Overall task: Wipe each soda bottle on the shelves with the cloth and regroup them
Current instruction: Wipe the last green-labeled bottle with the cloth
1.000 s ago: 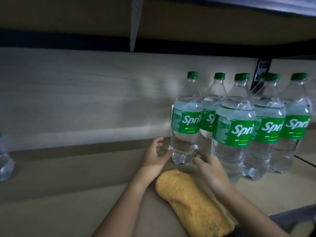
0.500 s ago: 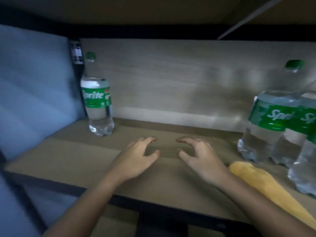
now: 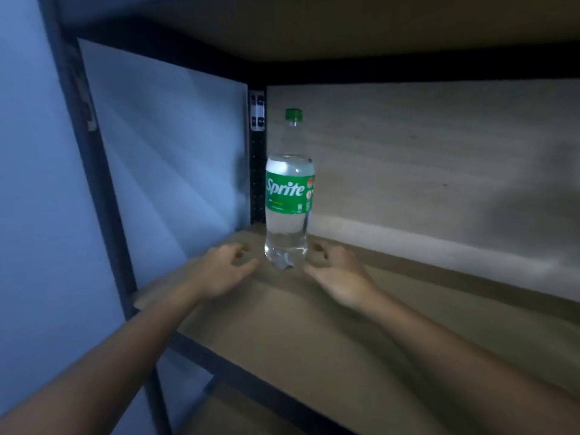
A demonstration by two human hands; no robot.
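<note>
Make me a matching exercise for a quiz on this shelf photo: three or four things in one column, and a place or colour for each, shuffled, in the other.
Things
1. cap
2. left hand
3. right hand
4. shelf

Places and colours
A. just right of the bottle's base, fingers loosely curled, holding nothing
B. brown board under the bottle
C. green, on top of the bottle
D. just left of the bottle's base, fingers loosely curled, holding nothing

Pairs: 1-C, 2-D, 3-A, 4-B
</note>
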